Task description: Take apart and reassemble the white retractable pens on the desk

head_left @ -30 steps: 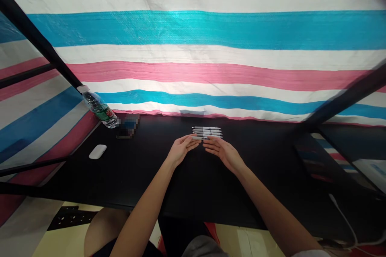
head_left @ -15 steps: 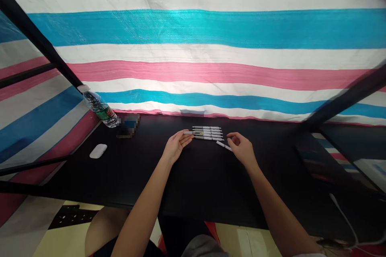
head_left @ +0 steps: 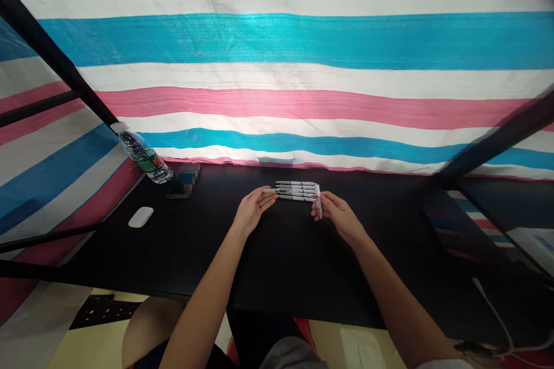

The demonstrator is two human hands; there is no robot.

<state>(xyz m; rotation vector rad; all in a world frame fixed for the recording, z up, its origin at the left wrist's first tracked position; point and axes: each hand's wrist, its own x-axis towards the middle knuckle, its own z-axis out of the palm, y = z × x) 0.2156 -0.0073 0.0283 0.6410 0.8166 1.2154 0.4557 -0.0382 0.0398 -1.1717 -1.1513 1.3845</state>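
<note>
Well, my right hand (head_left: 339, 211) holds a pen (head_left: 319, 200) across the row (head_left: 298, 189); my left hand (head_left: 253, 211), grip unclear, touches its end; a bottle (head_left: 142, 155) stands well off.

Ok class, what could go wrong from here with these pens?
The pen in the right hand crosses the ends of the row of white pens, so it could knock them out of line. They lie close together and look round, so one nudged by the left hand at their other end might roll.
</note>
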